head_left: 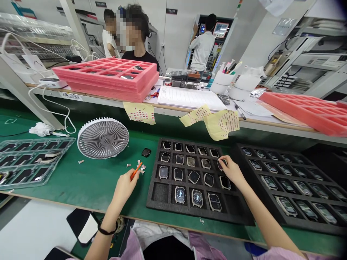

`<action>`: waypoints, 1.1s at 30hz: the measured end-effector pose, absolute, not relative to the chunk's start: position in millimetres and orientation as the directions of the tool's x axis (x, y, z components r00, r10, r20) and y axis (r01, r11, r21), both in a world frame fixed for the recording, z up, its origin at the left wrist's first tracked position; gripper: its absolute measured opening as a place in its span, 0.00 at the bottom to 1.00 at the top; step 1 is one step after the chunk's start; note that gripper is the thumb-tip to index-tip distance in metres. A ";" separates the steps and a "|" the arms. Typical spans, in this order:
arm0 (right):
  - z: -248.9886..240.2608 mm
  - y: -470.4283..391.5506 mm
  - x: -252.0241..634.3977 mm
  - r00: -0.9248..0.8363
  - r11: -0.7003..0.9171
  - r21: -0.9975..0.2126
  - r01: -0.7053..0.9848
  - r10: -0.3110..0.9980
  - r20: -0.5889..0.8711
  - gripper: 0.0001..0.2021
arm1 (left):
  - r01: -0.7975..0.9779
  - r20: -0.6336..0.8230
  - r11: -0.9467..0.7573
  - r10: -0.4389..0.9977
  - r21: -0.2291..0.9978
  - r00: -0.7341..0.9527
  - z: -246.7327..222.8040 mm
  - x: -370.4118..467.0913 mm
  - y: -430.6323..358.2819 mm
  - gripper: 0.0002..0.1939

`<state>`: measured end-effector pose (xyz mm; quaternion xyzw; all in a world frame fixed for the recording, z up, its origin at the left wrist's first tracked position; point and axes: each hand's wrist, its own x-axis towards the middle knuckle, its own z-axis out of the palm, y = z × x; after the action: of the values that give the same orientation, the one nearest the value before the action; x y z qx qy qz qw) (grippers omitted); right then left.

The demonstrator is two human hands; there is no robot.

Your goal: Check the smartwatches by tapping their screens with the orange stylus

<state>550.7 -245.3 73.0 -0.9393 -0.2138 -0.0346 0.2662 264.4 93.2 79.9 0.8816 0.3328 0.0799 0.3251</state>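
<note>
My left hand (127, 183) is closed around an orange tool (136, 171), whose tip is over small white and red scraps (142, 167) on the green mat. At the right side of the black foam tray (158, 213), my right hand (230, 169) pinches a watch (221, 165) in the second row from the back. Square watches sit in most compartments; two in the front row show lit dials, such as this lit watch (180, 195). The front left compartment holds nothing. A dark watch part (146, 152) lies on the mat between the fan and the tray.
A grey fan (103, 139) stands left of my left hand. Clear trays (35, 159) of dark parts lie far left. A second foam tray (287, 180) of watches is at right. Pink foam trays (108, 81) and a notebook (189, 97) rest on the shelf. People (202, 47) are beyond.
</note>
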 end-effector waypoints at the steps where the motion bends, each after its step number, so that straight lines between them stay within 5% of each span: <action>1: 69.0 -247.7 553.4 0.901 -0.782 -0.450 0.432 0.394 0.179 0.05 | 0.570 -0.084 -0.576 0.656 0.586 0.750 79.2 263.9 94.8 0.16; 9: 68.0 -223.6 529.2 0.827 -0.840 -0.093 0.535 0.498 0.261 0.10 | 0.579 -0.047 -0.609 0.666 0.541 0.744 88.3 272.1 85.4 0.13; 13: 61.1 -207.4 527.2 0.834 -0.836 -0.096 0.541 0.518 0.187 0.11 | 0.528 -0.053 -0.608 0.625 0.593 0.779 92.4 276.3 73.5 0.15; 16: 56.5 -201.0 532.2 0.830 -0.799 -0.226 0.557 0.532 0.165 0.12 | 0.450 -0.030 -0.610 0.573 0.652 0.819 94.4 279.5 64.2 0.16; 20: 65.4 -194.3 528.5 0.823 -0.634 -0.555 0.539 0.537 0.186 0.14 | 0.329 -0.017 -0.554 0.492 0.765 0.870 100.0 283.4 50.7 0.17; 25: 102.9 -174.2 485.9 0.815 -0.182 -0.963 0.196 0.576 0.057 0.20 | 0.123 -0.043 -0.315 0.247 0.941 0.968 114.5 291.0 19.9 0.18; 28: 125.0 -159.0 451.3 0.734 0.091 -0.990 -0.109 0.679 -0.018 0.15 | 0.043 -0.014 -0.192 0.150 0.980 0.989 122.5 299.4 -1.2 0.18; 33: 141.8 -142.1 417.3 0.660 0.187 -0.926 -0.329 0.746 -0.084 0.11 | 0.026 -0.014 -0.090 0.129 0.996 0.992 130.5 308.2 -18.0 0.19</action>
<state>417.3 -142.1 141.8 -0.5256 -0.1986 0.3612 0.7442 308.2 -18.0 130.5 0.7372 0.0526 0.0382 0.6725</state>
